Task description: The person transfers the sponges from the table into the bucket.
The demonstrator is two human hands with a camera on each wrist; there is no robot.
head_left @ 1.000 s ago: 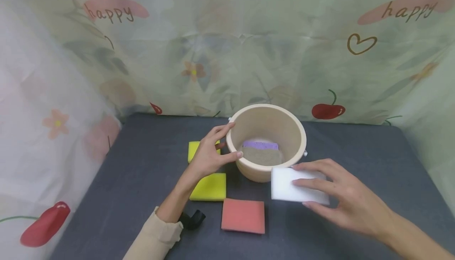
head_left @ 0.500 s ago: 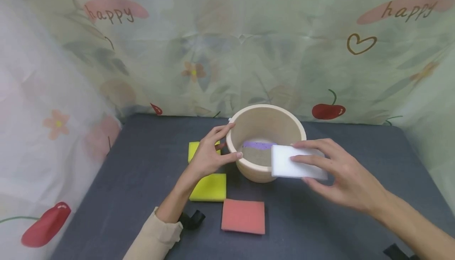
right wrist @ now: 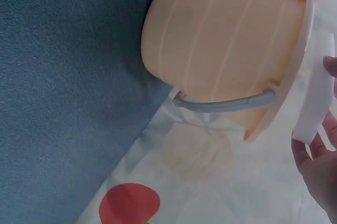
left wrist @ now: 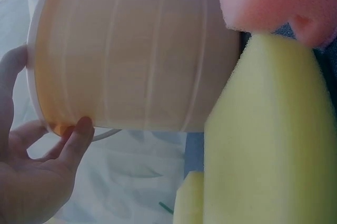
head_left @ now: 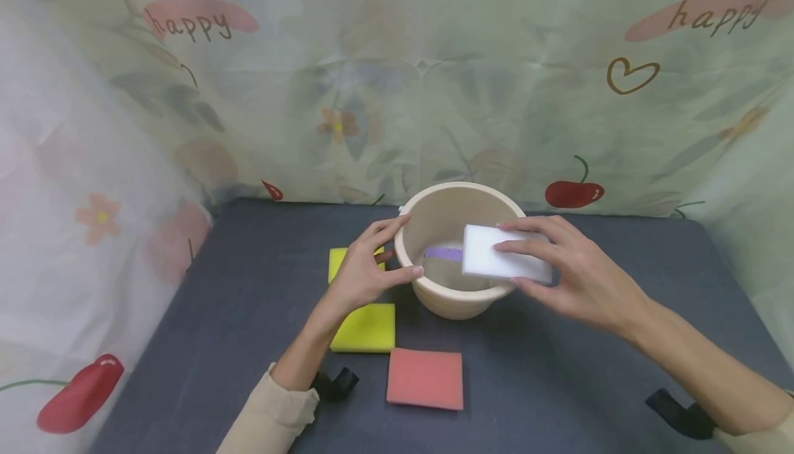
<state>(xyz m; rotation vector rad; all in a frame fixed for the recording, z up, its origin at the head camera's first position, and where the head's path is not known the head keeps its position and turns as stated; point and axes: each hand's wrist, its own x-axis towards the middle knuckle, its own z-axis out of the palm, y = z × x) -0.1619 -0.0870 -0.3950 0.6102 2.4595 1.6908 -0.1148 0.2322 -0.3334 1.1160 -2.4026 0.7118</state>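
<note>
My left hand (head_left: pixel 362 275) holds the side of a beige bucket (head_left: pixel 451 306), its thumb at the rim and its other fingers along the outer wall. In my right hand (head_left: pixel 579 271) is a white sponge block (head_left: pixel 479 254), pinched between thumb and fingers. That sponge overlaps the right part of the bucket's mouth in the head view; the right wrist view has it just above the rim. Down inside the bucket lie a purple sponge (head_left: pixel 440 254) and a grey-brown one (head_left: pixel 442 272). The bucket's grey handle (right wrist: pixel 226 103) hangs along its outer side.
Left of the bucket are a yellow sponge (head_left: pixel 366 330) and another yellow sponge (head_left: pixel 337 261), partly behind my left hand. A pink sponge (head_left: pixel 424 379) lies in front of the bucket. The dark table (head_left: pixel 260 316) meets a patterned curtain (head_left: pixel 279 96) at the back.
My right hand has carried the white sponge up and slightly left, from in front of the bucket to over its rim. The left hand and the bucket have stayed put.
</note>
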